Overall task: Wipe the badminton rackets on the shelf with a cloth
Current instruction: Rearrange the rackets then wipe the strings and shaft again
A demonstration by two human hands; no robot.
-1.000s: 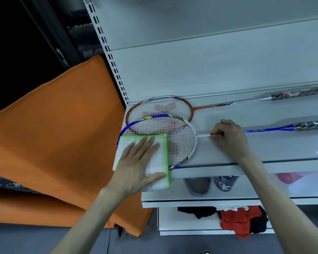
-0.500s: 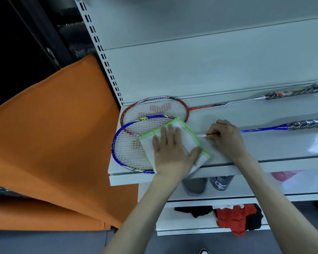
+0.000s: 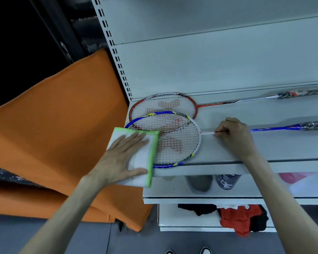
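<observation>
Since half a second ago the left hand [image 3: 124, 158] has slid the cloth [image 3: 142, 158] from the throat end of the blue racket [image 3: 178, 142] back out to the far left of its head, so the red logo on the strings shows again. The cloth now covers the left part of that head, and its lower corner hangs past the front lip of the shelf [image 3: 264, 149]. How much of the frame lies under it cannot be seen.

The left hand lies flat on the cloth, fingers straight and spread, pressing down. The right hand [image 3: 235, 136] is curled over the thin white shaft just right of the head, pinching it; its fingertips are tucked under and hard to make out.

The blue racket lies along the front of the shelf, its head overlapping the lower rim of the red racket [image 3: 165, 105], which lies behind it against the back panel. Both grips run off the right edge of view.

Left of the shelf stands an orange panel [image 3: 59, 129], close to the cloth's outer edge. To the right of the right hand the shelf top is bare apart from the shafts. Lower shelves hold cups [image 3: 200, 183] and crumpled red and black fabric [image 3: 240, 219], dim and partly hidden.
</observation>
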